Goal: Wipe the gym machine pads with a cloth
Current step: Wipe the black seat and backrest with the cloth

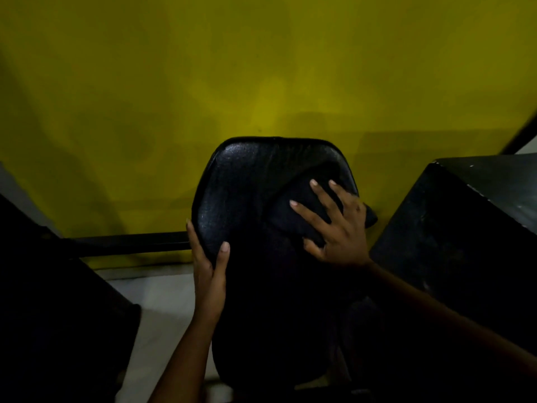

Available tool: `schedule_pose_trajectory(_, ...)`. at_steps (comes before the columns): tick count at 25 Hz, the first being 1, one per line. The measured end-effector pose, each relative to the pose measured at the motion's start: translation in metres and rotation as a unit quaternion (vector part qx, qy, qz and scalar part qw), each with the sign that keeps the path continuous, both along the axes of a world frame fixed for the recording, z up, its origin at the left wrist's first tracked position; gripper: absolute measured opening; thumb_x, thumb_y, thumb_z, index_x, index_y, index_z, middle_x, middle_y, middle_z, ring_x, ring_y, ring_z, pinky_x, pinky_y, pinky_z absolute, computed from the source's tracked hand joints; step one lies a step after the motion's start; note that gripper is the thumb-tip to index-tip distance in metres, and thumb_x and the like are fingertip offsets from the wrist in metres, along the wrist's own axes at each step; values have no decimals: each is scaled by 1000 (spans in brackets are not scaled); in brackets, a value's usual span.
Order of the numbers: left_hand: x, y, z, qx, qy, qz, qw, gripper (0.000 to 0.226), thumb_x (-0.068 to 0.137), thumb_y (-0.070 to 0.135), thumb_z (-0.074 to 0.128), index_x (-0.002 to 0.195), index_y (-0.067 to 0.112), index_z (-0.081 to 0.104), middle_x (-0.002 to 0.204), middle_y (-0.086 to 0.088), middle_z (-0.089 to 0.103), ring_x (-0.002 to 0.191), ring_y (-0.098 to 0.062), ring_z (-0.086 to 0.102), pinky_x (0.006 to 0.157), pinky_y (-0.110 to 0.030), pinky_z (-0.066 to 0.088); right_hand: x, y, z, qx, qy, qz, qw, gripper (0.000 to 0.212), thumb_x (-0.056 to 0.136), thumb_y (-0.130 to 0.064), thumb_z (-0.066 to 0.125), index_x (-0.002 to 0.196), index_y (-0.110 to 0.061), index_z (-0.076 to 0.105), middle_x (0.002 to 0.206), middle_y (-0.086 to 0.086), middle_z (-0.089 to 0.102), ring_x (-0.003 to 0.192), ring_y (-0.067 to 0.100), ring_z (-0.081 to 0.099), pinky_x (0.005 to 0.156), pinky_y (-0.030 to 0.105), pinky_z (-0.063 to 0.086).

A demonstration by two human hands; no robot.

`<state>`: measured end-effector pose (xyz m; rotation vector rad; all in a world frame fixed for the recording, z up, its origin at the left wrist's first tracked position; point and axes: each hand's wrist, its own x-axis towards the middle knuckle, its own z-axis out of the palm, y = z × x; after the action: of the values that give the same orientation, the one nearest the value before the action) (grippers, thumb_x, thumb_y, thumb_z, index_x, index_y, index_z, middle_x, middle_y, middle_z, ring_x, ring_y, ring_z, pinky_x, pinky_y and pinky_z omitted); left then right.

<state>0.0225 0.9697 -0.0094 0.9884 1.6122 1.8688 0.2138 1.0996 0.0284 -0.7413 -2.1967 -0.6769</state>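
A black leather gym machine pad (241, 187) fills the middle of the head view, its rounded top near the yellow wall. A dark cloth (293, 216) lies on the pad's right half, one corner hanging past the right edge. My right hand (340, 228) presses flat on the cloth with fingers spread. My left hand (207, 269) grips the pad's left edge, thumb on the face and fingers behind it. The lower part of the pad is lost in shadow.
A yellow wall (174, 97) stands close behind the pad. A black boxy machine part (465, 234) sits at the right, and another dark mass (43, 301) at the left. A black bar (130, 242) runs low along the wall. Pale floor (162, 301) shows below it.
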Motion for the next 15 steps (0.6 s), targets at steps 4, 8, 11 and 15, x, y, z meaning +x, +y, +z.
schedule_pose_trajectory(4,2,0,-2,10,8,8,1000,71,70,68,48,126,65,3,147,24,7,141,-6,18,117,-39,25,7,-42,-58,-28,-1,-42,999,61,80,-50,50,138,-43,31,148,3,29,127,29,36,91,45,35)
schedule_pose_trajectory(8,3,-4,2,-9,-2,-6,1000,76,70,64,49,129,61,1,156,11,7,143,-12,18,117,-45,26,21,-76,-85,-58,-100,4,993,63,77,-41,48,138,-45,31,150,-1,24,113,26,41,85,41,36)
schedule_pose_trajectory(11,3,-9,5,-9,-7,-27,1000,79,69,64,48,131,56,1,155,15,5,143,-9,15,118,-44,23,15,-65,-33,-48,-89,58,993,53,83,-38,43,134,-43,34,145,-2,32,106,25,42,82,39,40)
schedule_pose_trajectory(15,0,-12,-2,26,-37,-39,998,78,65,84,43,131,59,9,152,24,2,144,-3,10,120,-43,18,-65,-20,65,-25,3,-1,1000,60,80,-41,50,138,-41,36,148,2,38,116,29,36,87,42,34)
